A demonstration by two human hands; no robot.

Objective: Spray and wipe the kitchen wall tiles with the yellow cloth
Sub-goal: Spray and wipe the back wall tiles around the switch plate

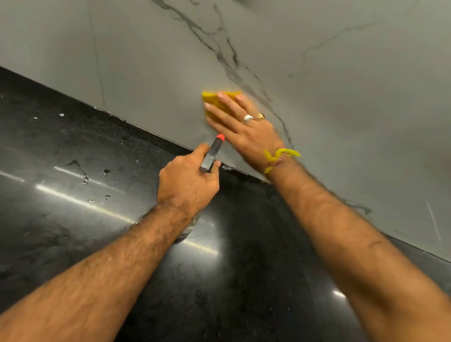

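Note:
A folded yellow cloth [212, 99] lies flat against the grey marble-veined wall tiles [153, 53], low on the wall. My right hand [244, 125] presses it there with straight, spread fingers; two rings show on that hand and a yellow thread is tied round the wrist. Just below and left, my left hand [188, 185] grips a spray bottle [213, 153] with a black head and a red nozzle that points at the wall. The bottle's clear body is mostly hidden under my hand and forearm.
A glossy black stone counter [50, 209] runs along the foot of the wall, with water drops and small specks on its left part. Bright light reflections streak across it. A vertical tile joint [94, 37] runs down the wall at the left.

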